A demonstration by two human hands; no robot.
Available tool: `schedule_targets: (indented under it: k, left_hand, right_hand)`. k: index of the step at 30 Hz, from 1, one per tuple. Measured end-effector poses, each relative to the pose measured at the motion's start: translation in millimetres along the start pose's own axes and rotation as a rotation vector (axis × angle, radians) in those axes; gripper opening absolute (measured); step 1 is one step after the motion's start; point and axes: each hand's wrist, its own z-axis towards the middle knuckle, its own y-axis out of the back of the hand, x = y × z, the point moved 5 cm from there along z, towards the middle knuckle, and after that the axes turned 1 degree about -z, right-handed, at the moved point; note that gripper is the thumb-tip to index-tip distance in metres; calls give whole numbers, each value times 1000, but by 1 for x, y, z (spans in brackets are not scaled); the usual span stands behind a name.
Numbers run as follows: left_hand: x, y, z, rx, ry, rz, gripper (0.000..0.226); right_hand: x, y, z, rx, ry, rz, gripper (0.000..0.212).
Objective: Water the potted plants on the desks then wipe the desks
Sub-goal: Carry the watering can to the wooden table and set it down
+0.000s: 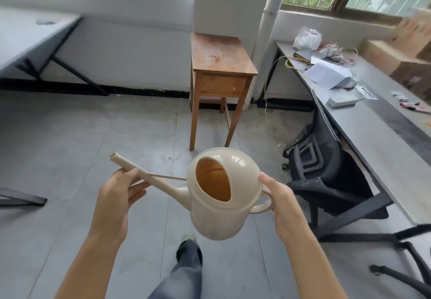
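Watering can (219,217) held aloft — left hand (114,203) grasps its spout (149,177), right hand (283,207) grips its handle (261,207).

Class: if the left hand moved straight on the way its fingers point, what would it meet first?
The left hand grips the spout of the watering can; past that, probably a leg of the wooden side table, though depth is unclear.
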Motion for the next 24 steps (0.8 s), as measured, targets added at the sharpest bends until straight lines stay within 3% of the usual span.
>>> schedule_targets:
  k: [8,13,20,24]
  left_hand:
    - [-11,-84,137,141,-31,71,19]
    - [-29,-150,218,180,-26,95,32]
    - [-33,-223,302,166,-27,113,21]
    - [-29,-262,349,113,-31,107,28]
  right_hand:
    - [47,19,130,1,8,31,33]
    - [87,35,214,-41,5,39,34]
    - [131,63,325,-55,53,100,47]
    - [143,81,401,21,44,53,44]
